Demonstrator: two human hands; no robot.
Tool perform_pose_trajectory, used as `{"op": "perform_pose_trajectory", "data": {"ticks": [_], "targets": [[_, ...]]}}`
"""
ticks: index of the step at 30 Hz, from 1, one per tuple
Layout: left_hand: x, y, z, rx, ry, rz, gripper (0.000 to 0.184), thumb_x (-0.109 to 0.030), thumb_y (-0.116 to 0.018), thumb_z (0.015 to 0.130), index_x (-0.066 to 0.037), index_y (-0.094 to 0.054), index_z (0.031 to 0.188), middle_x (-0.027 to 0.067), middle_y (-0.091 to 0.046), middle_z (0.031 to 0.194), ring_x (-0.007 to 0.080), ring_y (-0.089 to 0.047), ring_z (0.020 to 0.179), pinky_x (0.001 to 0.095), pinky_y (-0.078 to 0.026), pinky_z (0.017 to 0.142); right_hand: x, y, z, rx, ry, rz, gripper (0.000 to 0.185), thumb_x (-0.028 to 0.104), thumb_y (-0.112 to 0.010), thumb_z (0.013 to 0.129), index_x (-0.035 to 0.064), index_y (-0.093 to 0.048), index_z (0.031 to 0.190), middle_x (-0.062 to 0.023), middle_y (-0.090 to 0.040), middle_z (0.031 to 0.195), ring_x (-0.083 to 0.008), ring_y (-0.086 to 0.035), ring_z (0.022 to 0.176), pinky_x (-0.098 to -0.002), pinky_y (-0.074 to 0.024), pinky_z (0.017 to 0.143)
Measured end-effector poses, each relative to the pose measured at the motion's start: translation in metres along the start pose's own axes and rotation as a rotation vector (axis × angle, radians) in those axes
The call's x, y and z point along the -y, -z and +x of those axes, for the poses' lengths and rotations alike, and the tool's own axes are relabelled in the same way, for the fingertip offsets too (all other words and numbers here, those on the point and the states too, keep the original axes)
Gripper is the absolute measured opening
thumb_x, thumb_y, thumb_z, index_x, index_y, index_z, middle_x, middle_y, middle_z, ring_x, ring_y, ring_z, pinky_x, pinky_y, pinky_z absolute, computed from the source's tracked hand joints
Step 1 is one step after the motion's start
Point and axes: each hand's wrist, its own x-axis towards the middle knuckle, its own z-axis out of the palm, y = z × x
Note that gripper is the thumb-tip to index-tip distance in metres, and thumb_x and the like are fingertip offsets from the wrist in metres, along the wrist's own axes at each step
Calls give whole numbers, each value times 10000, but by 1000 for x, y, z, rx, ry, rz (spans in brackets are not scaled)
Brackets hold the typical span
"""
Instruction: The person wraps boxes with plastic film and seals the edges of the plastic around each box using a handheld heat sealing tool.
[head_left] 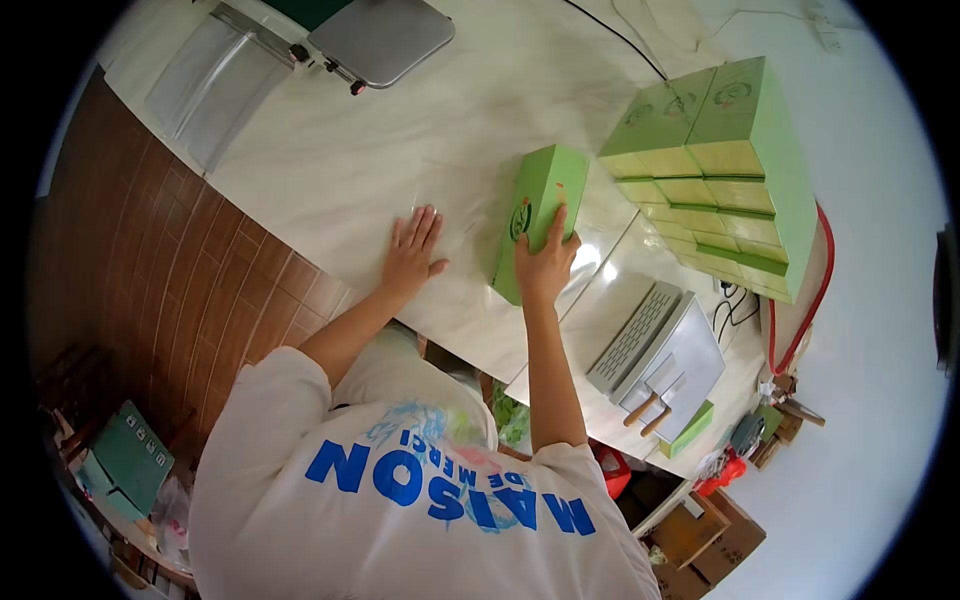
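Note:
A long light-green cardboard box with a dark green round logo stands on the pale tabletop. My right hand grips its near part, the index finger stretched along the face toward a small orange mark. To the left of the box, my left hand lies flat on the table with its fingers spread. It holds nothing and does not touch the box.
Stacked green boxes stand against the wall at right. Nearer are a silver machine with a keypad and two wooden-handled tools. A grey metal plate sits at the table's far left, near a clear plastic sheet.

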Motion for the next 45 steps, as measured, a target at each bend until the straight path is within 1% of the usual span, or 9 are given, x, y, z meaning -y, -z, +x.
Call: {"op": "perform_pose_trajectory", "data": {"ticks": [11,21,27,30,32,34,39,43,45], "targets": [[-10,1,1,-18,164,-15,914,-544,-543,855,44,-216,1475,172,-211,1557,279,-192,1448,458,-170,1170,-8,-1,-13,-50,33,65,893,180,-743,730,167,-279,1493,-296,-404,1256,-449,-511,1074,-469,-482,843],[-10,-2,2,-37,139,-38,837,-497,-545,873,30,-268,1463,162,-224,1556,282,-214,1440,488,-175,1160,0,-3,-40,-96,-78,59,884,200,-743,733,164,-292,1492,-290,-418,1236,-435,-497,1100,-468,-480,859],[-23,-1,9,-12,59,-51,761,-290,-634,855,-43,-276,1479,186,-242,1538,343,-235,1420,499,-211,1140,-9,-2,-34,-66,1,-6,929,250,-753,737,142,-241,1505,-308,-372,1321,-441,-508,1071,-474,-492,840],[-37,19,13,23,75,-310,838,-123,-694,795,-55,-233,1492,230,-258,1509,396,-274,1380,514,-250,1115,-9,5,-37,-47,-16,119,940,283,-744,756,118,-206,1510,-292,-355,1363,-451,-494,1103,-482,-486,864],[-45,34,21,-121,305,-573,902,36,-694,739,-41,-199,1488,234,-260,1475,413,-295,1337,478,-292,1093,-13,6,-36,-39,0,159,923,295,-726,782,97,-192,1509,-279,-354,1374,-446,-482,1139,-478,-480,886],[-37,26,18,-175,321,-585,904,48,-698,731,-56,-208,1483,215,-322,1410,388,-360,1270,454,-335,1059,-18,8,-36,-24,9,197,908,308,-708,808,77,-177,1508,-265,-352,1385,-441,-469,1175,-473,-474,907],[-16,12,2,-70,378,-659,868,75,-701,716,-90,-270,1451,151,-441,1230,290,-511,1007,369,-452,925,-52,-4,-27,21,-387,767,745,372,-518,952,-26,-177,1481,-284,-314,1454,-410,-407,1287,-423,-343,1076],[-24,20,-7,-94,463,-819,786,62,-692,744,-76,-306,1415,128,-478,1167,221,-552,871,321,-495,790,-111,-31,-52,-15,-536,608,686,378,-452,978,-49,-221,1464,-296,-351,1440,-420,-395,1295,-447,-291,1104],[-25,20,-15,-108,500,-852,760,57,-686,759,-71,-309,1407,129,-491,1150,211,-569,856,316,-499,759,-113,-16,-71,119,-737,269,581,283,-501,960,-50,-338,1408,-283,-452,1354,-427,-419,1259,-480,-315,1072]]}}
